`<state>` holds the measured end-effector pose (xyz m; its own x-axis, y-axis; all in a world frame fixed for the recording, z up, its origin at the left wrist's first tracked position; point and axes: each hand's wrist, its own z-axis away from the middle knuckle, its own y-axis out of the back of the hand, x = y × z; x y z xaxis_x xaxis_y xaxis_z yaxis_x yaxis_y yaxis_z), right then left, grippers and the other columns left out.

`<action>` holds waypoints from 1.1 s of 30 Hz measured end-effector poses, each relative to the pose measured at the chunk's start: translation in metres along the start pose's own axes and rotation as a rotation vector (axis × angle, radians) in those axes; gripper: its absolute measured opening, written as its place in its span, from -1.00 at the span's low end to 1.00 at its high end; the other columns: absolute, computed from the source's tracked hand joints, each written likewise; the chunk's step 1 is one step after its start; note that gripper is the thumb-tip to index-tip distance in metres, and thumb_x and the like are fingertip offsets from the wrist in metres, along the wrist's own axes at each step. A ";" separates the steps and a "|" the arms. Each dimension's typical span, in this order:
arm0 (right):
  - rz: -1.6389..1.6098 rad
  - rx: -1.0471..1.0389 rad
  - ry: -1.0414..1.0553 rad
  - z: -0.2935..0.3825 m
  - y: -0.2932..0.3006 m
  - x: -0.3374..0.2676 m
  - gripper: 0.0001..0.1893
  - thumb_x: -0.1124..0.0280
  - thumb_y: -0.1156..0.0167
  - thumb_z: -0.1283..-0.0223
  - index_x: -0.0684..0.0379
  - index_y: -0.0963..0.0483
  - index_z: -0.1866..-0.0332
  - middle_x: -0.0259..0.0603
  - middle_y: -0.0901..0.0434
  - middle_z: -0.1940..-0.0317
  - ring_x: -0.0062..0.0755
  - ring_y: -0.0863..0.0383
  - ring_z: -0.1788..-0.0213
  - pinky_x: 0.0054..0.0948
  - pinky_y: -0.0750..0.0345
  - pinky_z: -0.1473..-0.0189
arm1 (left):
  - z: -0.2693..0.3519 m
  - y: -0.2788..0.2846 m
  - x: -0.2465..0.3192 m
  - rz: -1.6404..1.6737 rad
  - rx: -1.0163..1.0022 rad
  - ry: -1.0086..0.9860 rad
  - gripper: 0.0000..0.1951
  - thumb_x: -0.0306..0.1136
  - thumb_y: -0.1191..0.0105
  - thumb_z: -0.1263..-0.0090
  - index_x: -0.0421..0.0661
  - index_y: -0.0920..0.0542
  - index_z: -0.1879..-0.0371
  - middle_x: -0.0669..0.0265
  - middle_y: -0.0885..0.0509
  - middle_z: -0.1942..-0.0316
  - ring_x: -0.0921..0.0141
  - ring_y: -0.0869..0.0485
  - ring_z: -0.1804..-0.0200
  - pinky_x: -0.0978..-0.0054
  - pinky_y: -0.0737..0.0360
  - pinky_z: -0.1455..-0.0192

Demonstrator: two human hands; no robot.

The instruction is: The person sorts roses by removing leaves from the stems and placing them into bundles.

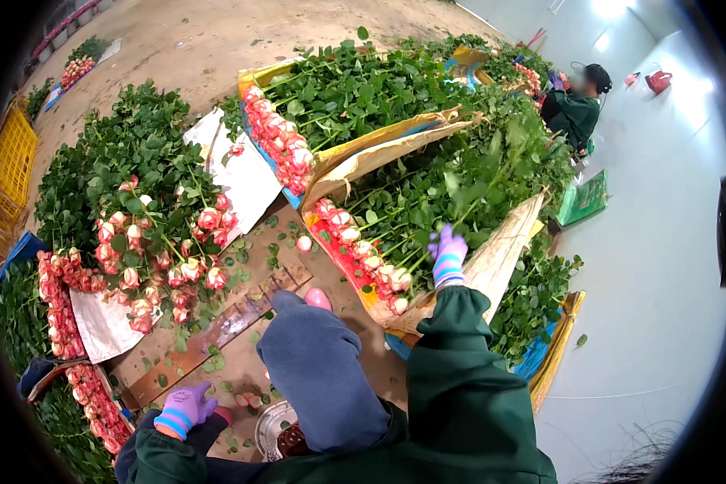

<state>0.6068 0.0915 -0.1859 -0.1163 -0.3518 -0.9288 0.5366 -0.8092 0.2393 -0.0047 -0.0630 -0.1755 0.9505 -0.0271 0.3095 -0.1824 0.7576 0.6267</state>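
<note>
My right hand (451, 251), in a purple glove with a striped cuff, is over a row of pink-and-white roses (363, 251) lying in an open wrapper sheet (502, 251). Its fingers are close to a rose stem; whether they grip it cannot be told. Leaves just beyond are blurred. Low on the left, my left hand (184, 406), gloved alike, is beside my leg with fingers apart and nothing in them. Loose roses (190, 269) with leafy stems lie in a heap beyond it.
A wooden board (218, 336) crosses the leaf-strewn floor between the heap and the wrapped roses. A metal basin (272, 423) sits beside my knee. Another wrapped rose bundle (278, 139) lies ahead. A co-worker (575, 112) sits at far right; yellow crates (15, 157) stand at far left.
</note>
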 end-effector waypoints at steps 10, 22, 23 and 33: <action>0.193 -0.245 -0.184 -0.035 0.015 0.079 -0.75 0.21 -0.16 -0.23 0.22 -0.51 0.28 -0.11 -0.58 0.42 -0.26 -0.58 0.38 -0.31 -0.54 0.33 | -0.002 0.001 0.005 0.024 0.081 -0.041 -0.48 -0.01 -0.04 -0.30 -0.05 -0.47 -0.16 0.12 -0.70 0.24 0.11 -0.65 0.12 0.18 -0.54 0.02; 0.881 -0.861 1.248 0.340 -0.108 -0.195 -0.65 0.05 0.00 -0.32 0.13 -0.47 0.09 -0.03 -0.63 0.49 -0.01 -0.66 0.39 -0.10 -0.55 0.37 | -0.091 0.102 0.033 0.262 0.356 0.101 -0.42 0.07 0.03 -0.35 -0.08 -0.42 -0.22 0.02 -0.65 0.03 0.07 -0.61 -0.04 0.24 -0.51 -0.10; 0.868 -0.953 1.336 0.361 -0.127 -0.183 -0.65 0.04 0.01 -0.31 0.11 -0.45 0.09 -0.04 -0.62 0.51 -0.02 -0.65 0.40 -0.10 -0.55 0.40 | -0.103 0.104 0.019 0.328 0.468 0.128 -0.42 0.07 0.02 -0.34 -0.09 -0.42 -0.22 0.00 -0.63 0.01 0.06 -0.60 -0.06 0.25 -0.50 -0.12; 1.296 -1.385 1.038 0.336 -0.198 -0.126 -0.57 0.01 0.10 -0.35 0.13 -0.38 -0.06 -0.04 -0.66 0.33 -0.04 -0.68 0.27 -0.07 -0.57 0.29 | -0.238 0.170 -0.002 0.353 0.471 0.586 -0.36 0.22 0.11 -0.31 -0.09 -0.53 -0.12 0.05 -0.59 -0.11 0.13 -0.59 -0.11 0.21 -0.49 -0.16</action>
<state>0.2338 0.1380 -0.0216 0.8337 0.4250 -0.3527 0.0766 0.5435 0.8359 0.0220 0.2212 -0.2398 0.7709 0.6037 0.2034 -0.4571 0.3019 0.8366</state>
